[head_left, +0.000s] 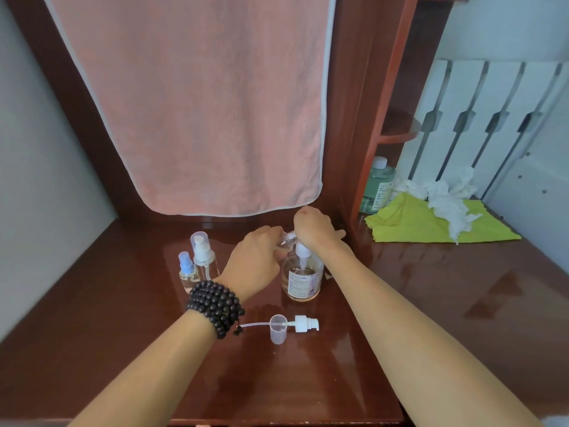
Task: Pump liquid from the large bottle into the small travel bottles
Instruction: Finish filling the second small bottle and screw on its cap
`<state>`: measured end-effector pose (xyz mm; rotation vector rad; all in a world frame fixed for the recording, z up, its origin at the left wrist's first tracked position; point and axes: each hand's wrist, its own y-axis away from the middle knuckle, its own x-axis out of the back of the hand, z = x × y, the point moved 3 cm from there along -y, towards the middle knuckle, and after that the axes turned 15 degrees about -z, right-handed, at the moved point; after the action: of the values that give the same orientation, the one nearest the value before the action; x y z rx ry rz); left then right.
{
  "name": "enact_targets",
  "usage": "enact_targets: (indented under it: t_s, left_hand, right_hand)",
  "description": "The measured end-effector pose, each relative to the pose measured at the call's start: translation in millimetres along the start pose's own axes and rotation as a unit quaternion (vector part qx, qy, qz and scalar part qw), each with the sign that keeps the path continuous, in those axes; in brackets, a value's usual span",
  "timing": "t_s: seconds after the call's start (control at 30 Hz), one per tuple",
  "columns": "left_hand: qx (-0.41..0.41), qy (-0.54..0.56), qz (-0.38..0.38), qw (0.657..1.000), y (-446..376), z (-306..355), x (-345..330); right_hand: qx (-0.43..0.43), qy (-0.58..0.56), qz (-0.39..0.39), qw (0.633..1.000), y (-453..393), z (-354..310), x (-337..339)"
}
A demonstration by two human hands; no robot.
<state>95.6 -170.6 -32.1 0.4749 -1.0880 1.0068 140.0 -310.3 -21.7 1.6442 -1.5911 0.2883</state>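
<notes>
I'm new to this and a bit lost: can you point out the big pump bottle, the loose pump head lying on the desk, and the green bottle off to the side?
big pump bottle (300, 280): head view, on its label.
loose pump head (303, 323): head view, on its white collar.
green bottle (378, 184): head view, on its body.

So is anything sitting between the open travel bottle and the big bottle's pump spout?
Nothing visible. The left hand holds the small travel bottle tilted, its open neck right at the pump head, which the right hand covers.
</notes>
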Motion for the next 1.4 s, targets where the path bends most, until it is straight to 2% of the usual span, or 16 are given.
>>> enact_targets:
  t_s: [0.17, 0.33, 0.5, 0.7, 0.83, 1.23, 1.4]
  left_hand:
    - [-0.009, 0.006, -0.005, 1.000, 4, -1, 0]
    - [-0.025, -0.002, 0.006, 1.000, 1, 1, 11]
    - [-0.011, 0.006, 0.000, 1.000, 1, -1, 2]
    - [-0.008, 0.006, -0.004, 1.000, 3, 0, 2]
    - [-0.014, -0.016, 0.009, 1.000, 1, 3, 13]
    - [0.002, 0.009, -0.010, 1.000, 5, 3, 6]
    - [-0.009, 0.013, 0.003, 1.000, 5, 5, 16]
  right_hand:
    - [-0.012, 0.008, -0.007, 1.000, 6, 0, 0]
    - [0.042, -0.001, 0.011, 0.999, 4, -7, 8]
    - [0.015, -0.006, -0.013, 1.000, -6, 0, -3]
    - [0.008, 0.001, 0.008, 1.000, 0, 2, -2]
    - [0.055, 0.008, 0.037, 0.998, 1, -7, 7]
    - [0.034, 0.012, 0.018, 0.999, -5, 2, -3]
    - [0.061, 0.015, 0.040, 0.997, -2, -5, 9]
